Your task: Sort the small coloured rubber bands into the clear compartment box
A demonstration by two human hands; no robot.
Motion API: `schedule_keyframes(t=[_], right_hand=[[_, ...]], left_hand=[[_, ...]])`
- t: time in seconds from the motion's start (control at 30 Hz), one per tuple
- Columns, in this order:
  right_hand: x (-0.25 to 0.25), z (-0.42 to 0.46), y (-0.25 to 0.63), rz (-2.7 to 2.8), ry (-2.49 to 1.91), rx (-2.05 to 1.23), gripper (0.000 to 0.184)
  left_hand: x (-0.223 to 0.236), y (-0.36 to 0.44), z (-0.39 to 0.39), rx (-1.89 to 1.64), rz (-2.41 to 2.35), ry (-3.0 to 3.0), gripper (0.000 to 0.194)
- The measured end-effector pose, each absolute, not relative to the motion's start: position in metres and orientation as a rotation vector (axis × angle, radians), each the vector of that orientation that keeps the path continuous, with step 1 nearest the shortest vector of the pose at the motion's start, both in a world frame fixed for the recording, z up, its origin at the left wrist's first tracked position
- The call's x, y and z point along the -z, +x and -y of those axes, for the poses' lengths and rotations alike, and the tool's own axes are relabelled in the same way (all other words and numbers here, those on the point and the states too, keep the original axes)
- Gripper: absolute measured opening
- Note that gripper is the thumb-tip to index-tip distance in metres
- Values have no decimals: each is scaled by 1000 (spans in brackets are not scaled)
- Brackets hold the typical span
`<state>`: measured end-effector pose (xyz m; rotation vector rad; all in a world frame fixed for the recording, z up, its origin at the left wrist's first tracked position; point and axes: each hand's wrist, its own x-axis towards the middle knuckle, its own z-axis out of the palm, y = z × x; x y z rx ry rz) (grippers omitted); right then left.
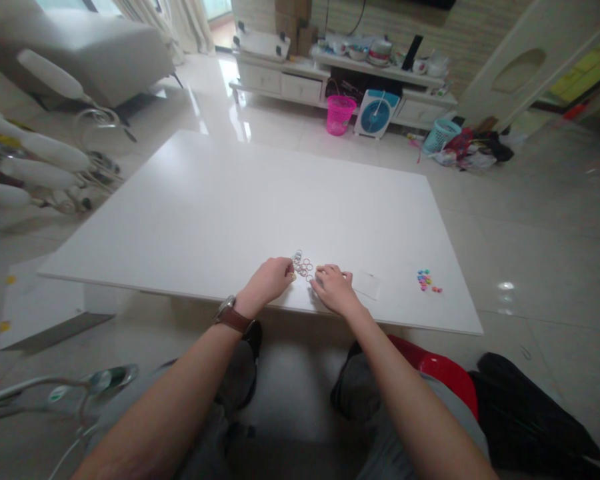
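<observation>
Small rings [304, 267], several of them silvery and pinkish, lie in a loose pile near the front edge of the white table [260, 200]. Left of the pile, my left hand [273, 277] has its fingers bent together, with a small yellowish ring [293, 277] at the fingertips. My right hand [334, 288] rests low over the table just right of the pile. Its fingers are bent but apart, and a tiny yellowish spot shows by the index fingertip, too small to name. A clear flat plastic piece [368, 285] lies beside this hand.
Small colourful pieces [424, 280] sit in a cluster near the table's right edge. A red stool [443, 370] is beneath me at the right. Beyond the table stand a pink basket [340, 115], a blue-and-white fan [377, 113] and a TV cabinet [303, 87].
</observation>
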<state>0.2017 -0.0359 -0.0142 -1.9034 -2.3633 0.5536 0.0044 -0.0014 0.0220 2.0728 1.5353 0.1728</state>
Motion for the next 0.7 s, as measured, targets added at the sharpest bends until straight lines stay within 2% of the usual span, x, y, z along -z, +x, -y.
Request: schedule_keyframes(t=[0.2,0.33,0.53,0.7], right_hand=[[19,32,203,2259,-1923,-678,39],[20,28,204,2101,-1876,-802,31],[10,25,202,1458,-1370,-1278,33],[8,31,195,979,-1222,-1565,38]], left_hand=[[-20,4,0,-205,-1522,2066,13],[-19,4,-4,-305,-1491,2023,13],[-18,10,-9,-545,-1300,1637,7],[-20,19,-6,-687,-1144,1363,12]])
